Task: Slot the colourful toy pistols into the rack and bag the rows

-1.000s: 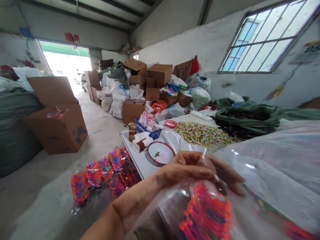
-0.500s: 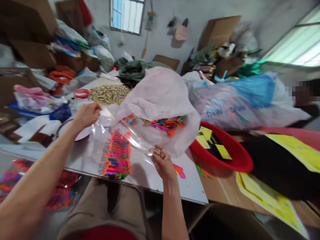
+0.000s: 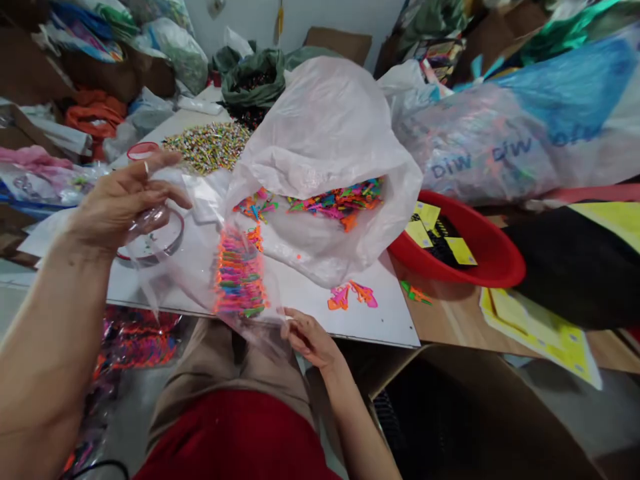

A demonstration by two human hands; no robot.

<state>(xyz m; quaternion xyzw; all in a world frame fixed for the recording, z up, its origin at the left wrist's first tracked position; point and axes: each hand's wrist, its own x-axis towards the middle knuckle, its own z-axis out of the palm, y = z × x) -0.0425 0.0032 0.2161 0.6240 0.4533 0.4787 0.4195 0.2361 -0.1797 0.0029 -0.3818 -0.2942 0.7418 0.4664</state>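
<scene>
A thin clear plastic bag (image 3: 193,273) is stretched between my two hands at the table's front edge. My left hand (image 3: 125,200), raised at the left, has its fingers partly extended and holds the bag's upper side. Lower down, my right hand (image 3: 310,339) pinches the bag's right corner between thumb and fingers. A neat stack of small orange, pink, green and blue plastic pieces (image 3: 241,273) shows through the film; whether it is inside or beneath the bag I cannot tell. Behind it a large white sack (image 3: 325,127) gapes open, with more loose coloured pieces (image 3: 345,200) in its mouth.
Several loose pieces (image 3: 353,295) lie on the white tabletop (image 3: 305,287). To the right stands a red basin (image 3: 500,263) with yellow cards. A round dish (image 3: 173,243) is by my left hand, and a pile of small beads (image 3: 207,143) lies behind. Stuffed bags (image 3: 475,143) stand at right.
My left hand has come nearer and its fingers have spread more. My right hand has moved lower, toward the table edge. The clear bag now covers the stack. The view has tilted down.
</scene>
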